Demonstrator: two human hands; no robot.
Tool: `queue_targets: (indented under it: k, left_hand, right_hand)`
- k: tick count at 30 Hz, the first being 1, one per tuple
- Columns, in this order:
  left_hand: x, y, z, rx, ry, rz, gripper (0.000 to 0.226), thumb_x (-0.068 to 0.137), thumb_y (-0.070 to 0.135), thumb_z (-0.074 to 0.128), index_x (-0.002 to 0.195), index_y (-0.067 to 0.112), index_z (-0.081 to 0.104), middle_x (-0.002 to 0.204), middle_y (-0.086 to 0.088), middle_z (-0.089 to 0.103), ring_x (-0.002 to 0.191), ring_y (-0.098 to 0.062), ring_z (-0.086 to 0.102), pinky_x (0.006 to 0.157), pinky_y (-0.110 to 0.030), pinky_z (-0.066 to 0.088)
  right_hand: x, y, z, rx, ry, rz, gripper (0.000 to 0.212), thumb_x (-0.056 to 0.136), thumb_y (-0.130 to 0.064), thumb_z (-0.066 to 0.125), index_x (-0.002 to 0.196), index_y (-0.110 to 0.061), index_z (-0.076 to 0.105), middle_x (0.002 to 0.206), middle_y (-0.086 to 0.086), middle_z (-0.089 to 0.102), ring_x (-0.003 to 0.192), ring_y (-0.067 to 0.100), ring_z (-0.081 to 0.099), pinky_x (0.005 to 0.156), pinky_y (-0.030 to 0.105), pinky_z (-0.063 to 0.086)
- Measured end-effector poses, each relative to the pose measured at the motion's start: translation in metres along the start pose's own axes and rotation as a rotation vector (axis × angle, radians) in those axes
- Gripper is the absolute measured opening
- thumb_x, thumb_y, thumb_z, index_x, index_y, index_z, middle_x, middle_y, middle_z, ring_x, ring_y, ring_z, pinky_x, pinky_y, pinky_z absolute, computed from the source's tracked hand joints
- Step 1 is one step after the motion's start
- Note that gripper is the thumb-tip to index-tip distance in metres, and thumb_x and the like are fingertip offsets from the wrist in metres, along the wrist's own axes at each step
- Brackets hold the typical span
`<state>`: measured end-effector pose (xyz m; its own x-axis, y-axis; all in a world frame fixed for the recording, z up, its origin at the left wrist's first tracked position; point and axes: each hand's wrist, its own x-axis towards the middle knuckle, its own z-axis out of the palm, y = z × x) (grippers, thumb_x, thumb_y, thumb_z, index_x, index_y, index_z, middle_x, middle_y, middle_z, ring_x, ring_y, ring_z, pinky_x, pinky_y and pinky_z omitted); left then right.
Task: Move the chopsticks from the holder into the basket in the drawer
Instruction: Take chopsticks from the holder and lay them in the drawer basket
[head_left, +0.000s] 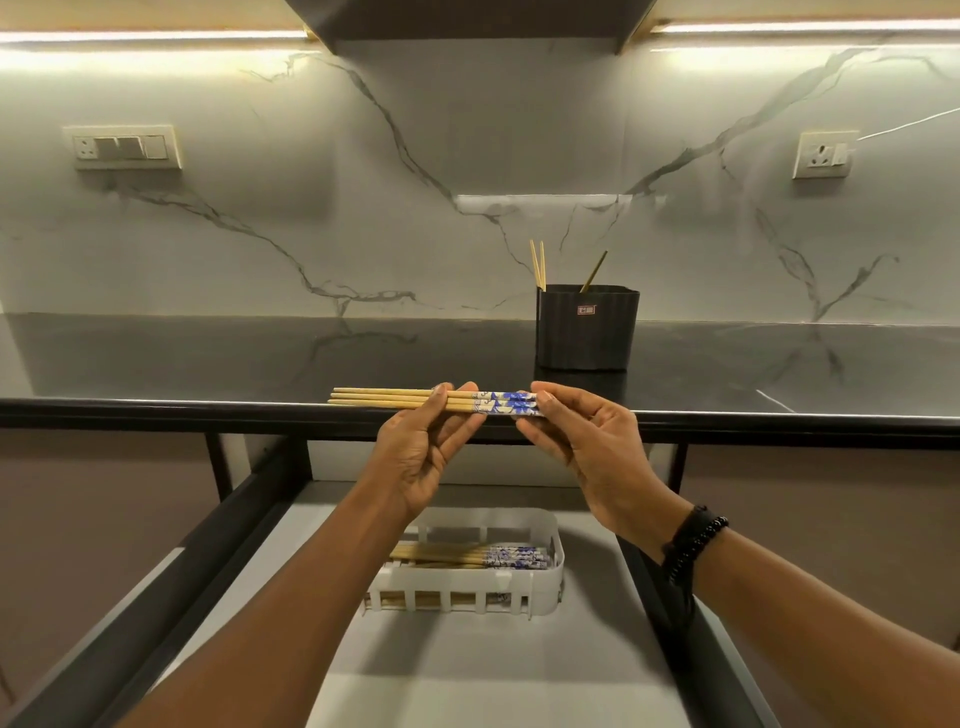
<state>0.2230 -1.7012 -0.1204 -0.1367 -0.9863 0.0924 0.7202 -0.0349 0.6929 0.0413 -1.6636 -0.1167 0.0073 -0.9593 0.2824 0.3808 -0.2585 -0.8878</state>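
A bundle of wooden chopsticks (384, 399) with blue-and-white patterned ends lies level between both hands, in front of the counter edge and above the open drawer. My left hand (426, 452) pinches the bundle near its middle. My right hand (587, 447) pinches the patterned end. A black ribbed holder (587, 332) stands on the counter behind, with three chopsticks (540, 265) sticking up from it. Below my hands, a white slotted basket (550, 577) sits in the drawer and holds several chopsticks (467, 556) lying flat.
The dark stone counter (208, 358) runs across the view, its front edge just behind my hands. The open drawer (467, 670) has black side rails and a pale floor. Wall sockets (124, 148) sit on the marble backsplash at left and right.
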Motion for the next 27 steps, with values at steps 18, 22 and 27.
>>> queue_targets:
  k: [18, 22, 27]
  left_hand:
    - [-0.002, 0.0039, 0.0008, -0.016, -0.04, 0.002, 0.023, 0.091, 0.013, 0.059, 0.112, 0.002, 0.058, 0.105, -0.021, 0.071, 0.09, -0.027, 0.072, 0.06, -0.027, 0.06]
    - [-0.0008, 0.0024, 0.0007, 0.023, -0.018, 0.048, 0.013, 0.092, 0.011, 0.056, 0.102, 0.003, 0.059, 0.1, -0.019, 0.072, 0.088, -0.027, 0.072, 0.062, -0.029, 0.06]
    - [-0.0017, 0.0014, 0.0022, 0.063, -0.047, 0.047, 0.013, 0.092, 0.011, 0.056, 0.101, 0.004, 0.061, 0.101, -0.019, 0.072, 0.093, -0.029, 0.071, 0.065, -0.03, 0.06]
  right_hand:
    - [0.0037, 0.0049, 0.0009, 0.278, -0.102, 0.116, 0.031, 0.085, -0.03, 0.067, 0.107, -0.01, 0.074, 0.116, 0.023, 0.07, 0.108, 0.031, 0.07, 0.08, 0.032, 0.061]
    - [0.0023, 0.001, 0.0009, 0.178, -0.038, 0.062, 0.032, 0.082, -0.028, 0.069, 0.107, -0.009, 0.072, 0.107, 0.022, 0.073, 0.098, 0.028, 0.073, 0.074, 0.027, 0.062]
    - [0.0017, 0.001, -0.0019, -0.008, 0.019, -0.015, 0.026, 0.083, -0.014, 0.07, 0.108, -0.007, 0.07, 0.1, 0.014, 0.076, 0.097, 0.025, 0.074, 0.068, 0.021, 0.06]
